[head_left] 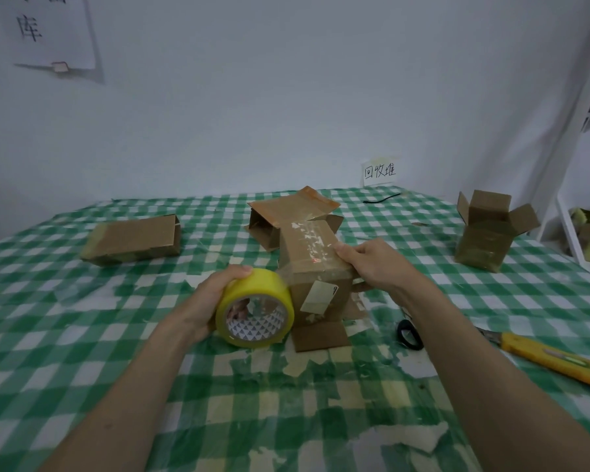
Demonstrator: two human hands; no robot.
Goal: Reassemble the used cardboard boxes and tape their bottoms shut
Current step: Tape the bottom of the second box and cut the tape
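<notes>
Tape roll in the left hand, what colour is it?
Yellow tape roll, seen in the head view.

Both forearms and hands are bare, without sleeves, gloves or jewellery.

Left hand [215,298]: forearm bare, reaching forward from lower left; fingers curled over the rim of a yellow roll of clear packing tape [256,308], fingertips showing through its core. Right hand [368,264]: forearm bare, reaching in from lower right; fingers and thumb bent, pressing on the upturned bottom of a brown cardboard box [315,267].
</notes>
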